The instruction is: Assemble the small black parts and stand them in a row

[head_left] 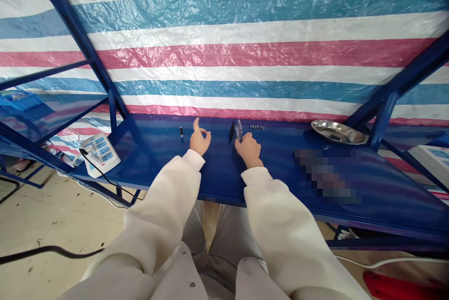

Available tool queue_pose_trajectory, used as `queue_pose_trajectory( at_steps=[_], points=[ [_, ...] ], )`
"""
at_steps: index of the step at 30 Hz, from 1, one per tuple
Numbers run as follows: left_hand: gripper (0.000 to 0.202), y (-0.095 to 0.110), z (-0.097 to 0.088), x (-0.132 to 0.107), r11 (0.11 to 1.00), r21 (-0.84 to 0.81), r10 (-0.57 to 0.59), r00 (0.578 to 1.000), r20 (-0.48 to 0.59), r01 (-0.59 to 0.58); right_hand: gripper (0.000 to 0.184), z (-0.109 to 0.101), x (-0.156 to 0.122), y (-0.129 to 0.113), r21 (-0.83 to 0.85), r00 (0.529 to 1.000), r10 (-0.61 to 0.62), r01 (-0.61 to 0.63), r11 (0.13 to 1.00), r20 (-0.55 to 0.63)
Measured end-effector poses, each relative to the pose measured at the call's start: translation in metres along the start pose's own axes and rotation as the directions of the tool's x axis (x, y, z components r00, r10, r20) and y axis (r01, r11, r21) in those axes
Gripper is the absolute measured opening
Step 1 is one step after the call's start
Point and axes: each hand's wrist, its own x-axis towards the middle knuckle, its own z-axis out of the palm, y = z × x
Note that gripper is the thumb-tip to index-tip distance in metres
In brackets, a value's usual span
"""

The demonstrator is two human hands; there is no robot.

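My left hand (pixel 199 139) rests on the blue shelf (pixel 273 169) with its fingers curled loosely and the thumb raised; nothing shows in it. A small dark stick-like piece (pixel 181 132) lies just to its left. My right hand (pixel 248 149) lies knuckles up, fingers bent, at a cluster of small clear vials (pixel 239 129); its fingertips are at the vials, and whether they grip one is hidden. A thin black piece (pixel 232 130) stands beside the vials. A short row of small metal parts (pixel 257 127) lies to the right of them. Both arms wear white sleeves.
A round metal dish (pixel 337 132) sits at the back right of the shelf. A white power strip (pixel 100 153) with a black cable lies on the shelf's left end. Blue frame posts (pixel 386 103) rise at both sides, a striped tarp (pixel 245 52) hangs behind. A red object (pixel 403 287) lies on the floor.
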Motion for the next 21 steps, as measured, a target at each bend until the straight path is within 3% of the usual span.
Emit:
queue_pose_trajectory(
  at_steps=[3, 6, 9, 14, 21],
  points=[
    [0.090, -0.009, -0.011, -0.001, 0.955, -0.268, -0.178, 0.971, -0.162, 0.131, 0.021, 0.000, -0.003, -0.001, 0.009, 1.000, -0.019, 0.020, 1.000, -0.002],
    [0.097, -0.013, -0.014, 0.001, 0.815, -0.503, -0.402, 0.906, -0.131, 0.289, 0.023, 0.001, -0.006, -0.001, 0.025, 0.995, -0.100, 0.101, 0.995, -0.019],
    [0.099, -0.013, -0.014, 0.005, 0.676, -0.639, -0.520, 0.852, -0.060, 0.368, 0.028, 0.002, -0.010, -0.004, 0.052, 0.971, -0.236, 0.238, 0.970, -0.036],
    [0.096, -0.016, -0.015, 0.012, 0.512, -0.744, -0.616, 0.787, 0.029, 0.428, 0.034, 0.006, -0.015, -0.007, 0.136, 0.893, -0.449, 0.450, 0.883, -0.039],
    [0.079, -0.022, -0.015, 0.017, 0.485, -0.764, -0.631, 0.775, 0.032, 0.426, 0.035, 0.012, -0.013, -0.005, 0.217, 0.860, -0.507, 0.506, 0.835, -0.054]
  ],
)
